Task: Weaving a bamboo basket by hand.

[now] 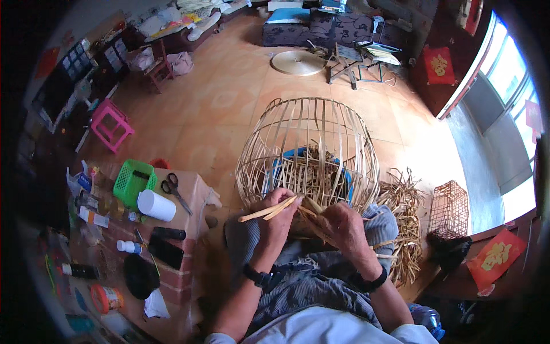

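A large openwork basket [309, 106] of thin woven strips stands in front of my knees, its near side close to both hands. My left hand [279, 213] pinches pale flat strips [256, 217], whose ends stick out to the left. Fingers curled, my right hand [342, 225] grips the other part of the brownish strips [309, 213] just right of the left hand. The fingertips of the two hands are close together over my lap. Through the basket's bars show a blue-rimmed container [350, 182] and more dry strips inside or behind it.
A heap of dry strips [408, 229] lies on the floor at right, beside a wire basket [448, 209]. At left, a table carries scissors [176, 192], a green plastic basket [133, 182], a white cylinder [156, 205] and bottles. A pink stool [110, 125] stands farther off.
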A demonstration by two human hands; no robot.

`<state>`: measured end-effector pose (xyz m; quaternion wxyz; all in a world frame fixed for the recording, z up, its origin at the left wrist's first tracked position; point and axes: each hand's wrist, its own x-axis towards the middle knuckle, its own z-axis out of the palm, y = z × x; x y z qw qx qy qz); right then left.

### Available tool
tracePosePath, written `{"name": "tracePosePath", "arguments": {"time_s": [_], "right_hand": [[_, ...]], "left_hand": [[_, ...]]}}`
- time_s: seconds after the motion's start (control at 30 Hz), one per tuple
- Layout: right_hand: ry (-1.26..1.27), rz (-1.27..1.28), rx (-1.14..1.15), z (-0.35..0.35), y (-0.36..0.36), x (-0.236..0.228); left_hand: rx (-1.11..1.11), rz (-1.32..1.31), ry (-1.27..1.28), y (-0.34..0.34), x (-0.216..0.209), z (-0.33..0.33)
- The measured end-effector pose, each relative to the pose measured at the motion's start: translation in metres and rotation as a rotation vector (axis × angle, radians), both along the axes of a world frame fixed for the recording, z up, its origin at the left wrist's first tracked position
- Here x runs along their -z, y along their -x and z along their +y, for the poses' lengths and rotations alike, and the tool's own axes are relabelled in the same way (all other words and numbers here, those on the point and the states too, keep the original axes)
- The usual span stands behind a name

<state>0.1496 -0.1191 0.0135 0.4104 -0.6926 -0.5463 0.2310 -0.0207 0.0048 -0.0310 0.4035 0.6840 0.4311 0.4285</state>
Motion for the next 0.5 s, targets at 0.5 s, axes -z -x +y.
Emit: {"name": "tracePosePath", "arguments": {"time_s": [0.5], "right_hand": [[-0.099, -0.626, -0.120, 0.049, 0.009, -0.014]], "left_hand": [[0.081, 0.058, 0.107, 0.006, -0.005, 0.012]]}}
